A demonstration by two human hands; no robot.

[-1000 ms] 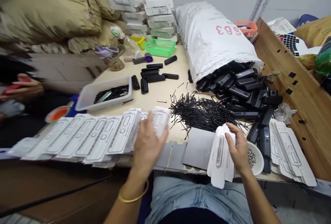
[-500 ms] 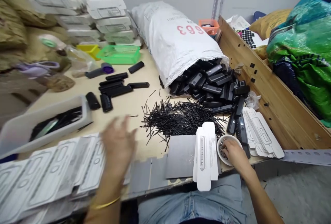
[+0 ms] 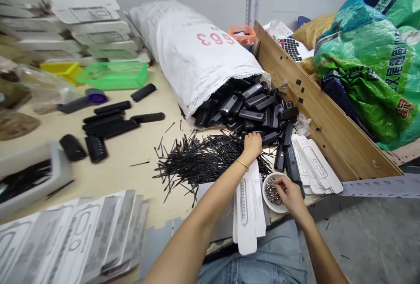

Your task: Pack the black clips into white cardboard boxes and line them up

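Observation:
My left hand point(image 3: 252, 145) reaches over the stack of white printed cards point(image 3: 247, 214) to the near edge of the pile of black plastic casings point(image 3: 252, 104). Its fingers curl down on a black casing there, and the fingertips are hidden. Just below that wrist spreads a heap of thin black sticks point(image 3: 200, 157). My right hand point(image 3: 288, 192) is at a small white bowl point(image 3: 266, 201) of tiny metal screws point(image 3: 274, 193). Thumb and fingers are pinched together over the screws; what lies between them is too small to make out.
A white sack point(image 3: 197, 56) spills the casings. A wooden board point(image 3: 315, 109) edges the right side, with more white cards point(image 3: 316, 166) beside it. Overlapping printed cards point(image 3: 82, 236), a white bin point(image 3: 62, 166) and loose black casings point(image 3: 108, 122) are on the left. A green tray point(image 3: 113, 76) stands behind.
My left hand has swung from the cards on the left across to the black casings. My right hand stays at the bowl, drawn back slightly to its rim. The view has turned right.

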